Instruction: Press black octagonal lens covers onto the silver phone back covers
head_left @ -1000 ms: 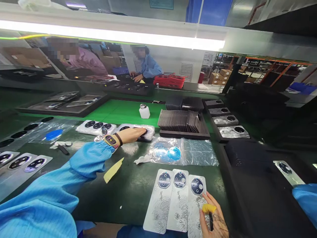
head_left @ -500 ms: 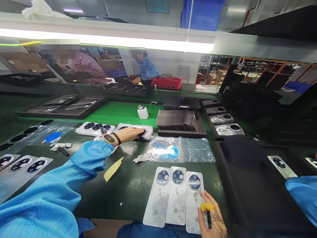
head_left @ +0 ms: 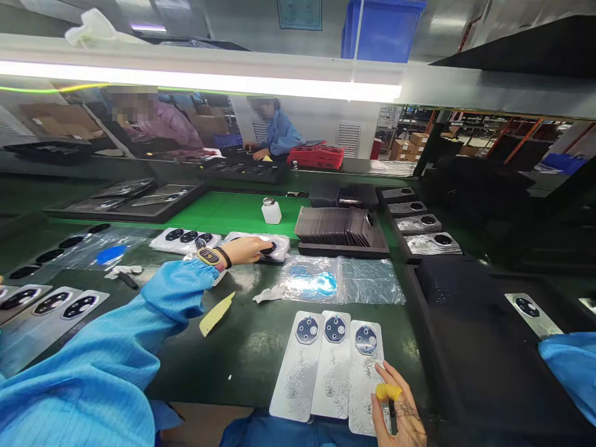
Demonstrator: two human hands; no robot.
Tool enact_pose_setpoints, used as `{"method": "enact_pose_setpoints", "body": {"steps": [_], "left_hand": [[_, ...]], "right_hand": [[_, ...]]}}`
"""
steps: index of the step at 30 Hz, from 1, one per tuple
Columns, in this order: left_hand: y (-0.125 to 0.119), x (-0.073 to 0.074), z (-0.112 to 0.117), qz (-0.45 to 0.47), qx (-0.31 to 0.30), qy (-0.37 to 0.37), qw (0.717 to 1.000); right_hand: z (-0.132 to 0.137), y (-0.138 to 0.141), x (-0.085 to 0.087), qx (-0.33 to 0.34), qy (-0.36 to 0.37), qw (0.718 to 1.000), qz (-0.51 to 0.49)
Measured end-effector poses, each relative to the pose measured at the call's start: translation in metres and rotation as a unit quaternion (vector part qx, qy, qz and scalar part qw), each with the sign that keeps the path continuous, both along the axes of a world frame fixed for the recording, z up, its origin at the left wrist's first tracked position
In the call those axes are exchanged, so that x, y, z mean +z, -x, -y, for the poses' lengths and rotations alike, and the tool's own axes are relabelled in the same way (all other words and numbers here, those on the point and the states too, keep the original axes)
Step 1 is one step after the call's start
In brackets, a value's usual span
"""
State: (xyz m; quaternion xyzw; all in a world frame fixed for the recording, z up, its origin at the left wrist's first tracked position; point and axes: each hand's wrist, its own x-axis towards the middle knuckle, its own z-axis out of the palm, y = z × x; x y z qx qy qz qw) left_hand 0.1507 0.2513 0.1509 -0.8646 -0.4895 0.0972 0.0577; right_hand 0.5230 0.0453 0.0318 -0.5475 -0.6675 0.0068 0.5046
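Observation:
My left hand [head_left: 249,250] reaches out to a plastic-wrapped pack [head_left: 281,251] of dark round camera covers. Its fingertips are pinched at one camera cover [head_left: 268,249], partly hidden by the fingers. Three silvery phone back panels lie side by side before me: a left panel [head_left: 294,372], a middle panel [head_left: 331,372] and a right panel [head_left: 364,397]. At the right panel's edge is my right hand [head_left: 398,403], its curved fingers and thumb on it; a yellow cot covers one finger. Left of my left hand lies another pack of camera covers [head_left: 185,241].
A white bottle [head_left: 271,212] stands on the green mat. Behind the clear bags [head_left: 343,280] is a rack of upright panels [head_left: 333,226]. A yellow paper strip [head_left: 216,314] lies near my left sleeve. More panels [head_left: 69,313] lie at left. A co-worker's blue sleeve [head_left: 572,366] shows at right.
The view has shifted slightly, so most things sit a little further right. My left fingers have bent more over the camera cover. My right hand stays at the right panel.

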Motion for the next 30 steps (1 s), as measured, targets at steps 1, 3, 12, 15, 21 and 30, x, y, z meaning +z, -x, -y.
{"method": "enact_pose_setpoints", "body": {"steps": [1,3,12,15,21,30], "left_hand": [[0.0,0.0,0.0,-0.002,-0.003,0.0,1.0],[0.0,-0.001,-0.001,-0.006,-0.009,-0.001,1.0],[-0.003,-0.013,0.001,-0.027,-0.011,-0.028,0.999],[-0.003,-0.015,0.002,-0.033,-0.009,-0.035,0.999],[-0.003,-0.014,-0.001,-0.033,-0.012,-0.036,0.999],[0.001,-0.012,-0.006,0.006,-0.017,-0.039,0.999]], "right_hand": [[0.001,0.001,-0.001,0.005,0.008,1.0,0.001],[0.002,0.002,-0.003,0.022,0.018,1.0,0.0],[0.0,0.002,-0.002,0.032,0.027,0.999,-0.001],[0.001,0.003,-0.002,0.035,0.023,0.999,0.001],[0.002,0.005,0.0,0.03,0.024,0.999,-0.011],[0.003,0.001,0.002,0.032,0.031,0.999,0.006]]}}
